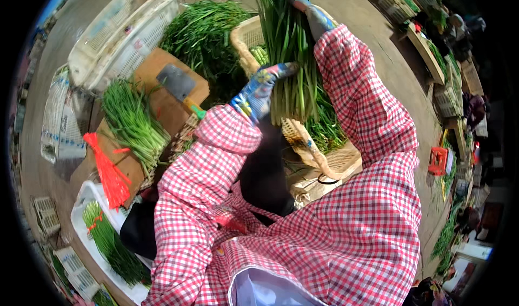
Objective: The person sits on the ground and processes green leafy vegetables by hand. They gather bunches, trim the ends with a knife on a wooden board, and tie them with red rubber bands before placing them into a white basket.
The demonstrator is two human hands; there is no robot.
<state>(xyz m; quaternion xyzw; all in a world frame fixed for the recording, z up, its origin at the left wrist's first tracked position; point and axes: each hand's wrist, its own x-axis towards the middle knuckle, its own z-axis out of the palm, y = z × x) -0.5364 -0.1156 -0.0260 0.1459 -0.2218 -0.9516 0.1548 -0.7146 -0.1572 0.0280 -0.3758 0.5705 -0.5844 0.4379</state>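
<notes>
In front of me a large loose bunch of garlic chives (pixel 290 34) is held with its pale stem ends towards me and its leaves running out of the top of view. My left hand (pixel 261 88), in a patterned glove, grips it low, fingers laid across the stems. Higher up, my right hand (pixel 315 16), gloved alike, holds the leafy part from the right side. Below the bunch stands a cream plastic basket (pixel 310 144), partly hidden by it, with more greens (pixel 326 123) inside. To the left, a pile of chives (pixel 136 121) lies on a board.
A cleaver (pixel 176 81) with a yellow-green handle rests on a brown board (pixel 152 71). Red ties (pixel 110 174) lie nearer me. A white crate (pixel 93 237) holds a tied bunch (pixel 115 249). Stacked white crates (pixel 121 38) and heaped greens (pixel 206 34) stand beyond.
</notes>
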